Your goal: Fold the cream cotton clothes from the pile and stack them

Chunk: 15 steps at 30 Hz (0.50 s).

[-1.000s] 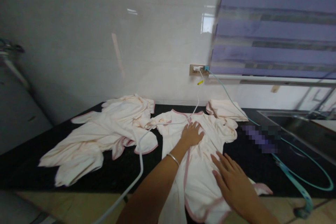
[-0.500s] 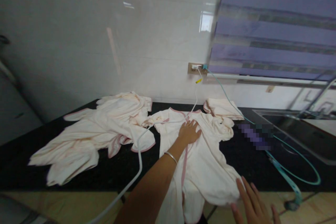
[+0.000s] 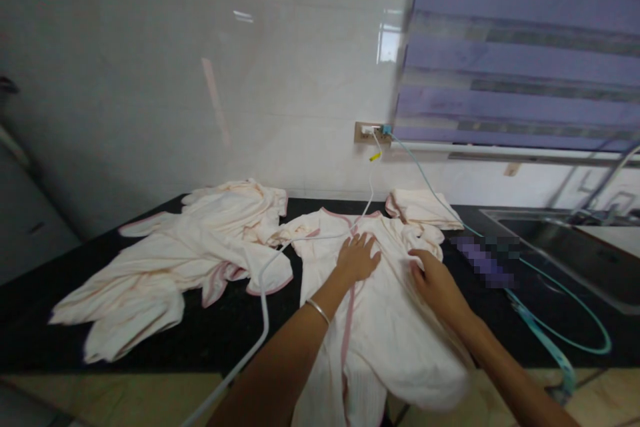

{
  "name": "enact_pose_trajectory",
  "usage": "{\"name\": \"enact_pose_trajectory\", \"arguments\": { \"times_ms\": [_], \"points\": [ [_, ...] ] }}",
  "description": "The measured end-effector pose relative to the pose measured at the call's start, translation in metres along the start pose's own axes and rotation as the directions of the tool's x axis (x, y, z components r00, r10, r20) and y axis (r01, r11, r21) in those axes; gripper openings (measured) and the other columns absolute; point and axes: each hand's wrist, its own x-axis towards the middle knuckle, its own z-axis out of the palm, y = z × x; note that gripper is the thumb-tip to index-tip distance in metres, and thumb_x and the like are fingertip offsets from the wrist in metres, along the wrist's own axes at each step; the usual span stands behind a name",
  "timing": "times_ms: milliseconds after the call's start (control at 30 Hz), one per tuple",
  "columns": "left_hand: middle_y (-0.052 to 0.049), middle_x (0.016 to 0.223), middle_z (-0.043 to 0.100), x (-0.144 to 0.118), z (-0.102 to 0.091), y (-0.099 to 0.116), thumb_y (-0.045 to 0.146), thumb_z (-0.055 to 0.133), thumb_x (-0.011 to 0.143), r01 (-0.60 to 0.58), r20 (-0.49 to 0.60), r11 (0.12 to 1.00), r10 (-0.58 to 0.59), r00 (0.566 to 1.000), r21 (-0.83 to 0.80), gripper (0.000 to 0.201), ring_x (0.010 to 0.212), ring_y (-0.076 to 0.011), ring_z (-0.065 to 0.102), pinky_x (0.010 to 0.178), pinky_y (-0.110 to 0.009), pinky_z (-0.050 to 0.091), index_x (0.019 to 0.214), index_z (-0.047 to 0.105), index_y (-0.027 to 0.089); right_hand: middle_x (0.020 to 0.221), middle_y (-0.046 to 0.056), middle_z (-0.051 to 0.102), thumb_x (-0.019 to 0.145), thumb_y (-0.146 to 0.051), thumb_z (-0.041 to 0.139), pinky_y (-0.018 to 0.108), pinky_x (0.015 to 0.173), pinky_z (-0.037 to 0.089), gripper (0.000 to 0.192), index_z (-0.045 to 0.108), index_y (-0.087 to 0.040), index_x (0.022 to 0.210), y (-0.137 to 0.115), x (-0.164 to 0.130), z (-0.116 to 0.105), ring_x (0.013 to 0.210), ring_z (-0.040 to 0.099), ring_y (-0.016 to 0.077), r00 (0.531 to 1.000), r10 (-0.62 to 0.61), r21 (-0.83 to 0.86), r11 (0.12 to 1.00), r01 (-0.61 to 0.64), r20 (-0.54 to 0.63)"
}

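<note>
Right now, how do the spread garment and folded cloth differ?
The spread garment lies under the left hand; no hand touches the folded cloth. The spread garment overhangs the counter in front; the folded cloth, much smaller in outline, sits at the back. Both: cream, pink trim.

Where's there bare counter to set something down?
Front left: black counter between the heaped clothes and white cord. Front right: a patch between the right forearm and teal strap. Crowded: the middle, where the spread garment has the left hand and cord across it, right hand alongside.
</note>
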Motion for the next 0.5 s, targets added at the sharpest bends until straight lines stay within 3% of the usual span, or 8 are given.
{"name": "enact_pose_trajectory", "arguments": {
  "times_ms": [67, 133, 233, 367, 433, 500],
  "points": [
    [-0.011, 0.165, 0.036, -0.005, -0.001, -0.001, 0.055, 0.029, 0.103, -0.004, 0.005, 1.000, 0.004, 1.000, -0.004, 0.064, 0.152, -0.0314, 0.033, 0.123, -0.054, 0.026, 0.155, 0.043, 0.020, 0.115, 0.013, 0.073, 0.098, -0.028, 0.037, 0.038, 0.099, 0.052, 0.035, 0.065, -0.015, 0.116, 0.023, 0.034, 0.027, 0.107, 0.068, 0.0226, 0.998, 0.050, 0.028, 0.998, -0.051, 0.028],
    [-0.012, 0.165, 0.036, -0.011, -0.002, -0.001, 0.056, 0.030, 0.103, -0.011, 0.010, 1.000, 0.011, 1.000, -0.007, 0.064, 0.152, -0.0312, 0.032, 0.123, -0.053, 0.026, 0.155, 0.044, 0.020, 0.115, 0.013, 0.073, 0.096, -0.024, 0.040, 0.036, 0.100, 0.050, 0.035, 0.066, -0.015, 0.117, 0.046, 0.055, 0.050, 0.109, 0.067, 0.0224, 0.995, 0.044, -0.047, 0.998, -0.040, 0.088],
    [-0.013, 0.164, 0.037, -0.018, -0.005, -0.001, 0.055, 0.031, 0.103, -0.004, 0.000, 1.000, 0.004, 1.000, -0.002, 0.064, 0.152, -0.0312, 0.032, 0.123, -0.053, 0.027, 0.155, 0.044, 0.019, 0.132, 0.015, 0.067, 0.096, -0.026, 0.042, 0.039, 0.110, 0.042, 0.039, 0.065, -0.014, 0.126, 0.075, 0.072, 0.069, 0.125, 0.058, 0.0250, 0.977, -0.002, -0.221, 0.974, 0.051, 0.214],
    [-0.012, 0.163, 0.039, -0.027, -0.006, 0.001, 0.055, 0.029, 0.104, -0.017, -0.023, 1.000, 0.017, 1.000, 0.000, 0.064, 0.151, -0.0319, 0.034, 0.123, -0.054, 0.027, 0.154, 0.046, 0.019, 0.157, 0.015, 0.047, 0.102, -0.033, 0.036, 0.047, 0.123, 0.027, 0.052, 0.052, -0.013, 0.148, 0.105, 0.092, 0.061, 0.149, 0.036, 0.0255, 0.920, -0.074, -0.325, 0.922, 0.210, 0.385],
    [-0.012, 0.163, 0.039, -0.030, -0.006, 0.002, 0.055, 0.029, 0.104, -0.016, -0.031, 1.000, 0.015, 0.999, -0.005, 0.064, 0.151, -0.0316, 0.034, 0.123, -0.054, 0.027, 0.154, 0.046, 0.020, 0.158, 0.012, 0.046, 0.101, -0.033, 0.040, 0.044, 0.123, 0.028, 0.051, 0.052, -0.016, 0.148, 0.110, 0.106, 0.052, 0.149, 0.036, 0.0233, 0.883, -0.070, -0.328, 0.912, 0.245, 0.465],
    [-0.011, 0.163, 0.040, -0.032, -0.007, 0.003, 0.055, 0.030, 0.104, -0.007, -0.025, 1.000, 0.007, 1.000, -0.010, 0.063, 0.151, -0.0311, 0.034, 0.123, -0.054, 0.027, 0.154, 0.046, 0.021, 0.151, 0.012, 0.054, 0.096, -0.031, 0.050, 0.040, 0.117, 0.036, 0.047, 0.059, -0.018, 0.140, 0.104, 0.122, 0.049, 0.142, 0.046, 0.0231, 0.857, -0.025, -0.354, 0.904, 0.239, 0.514]
  ]
}}
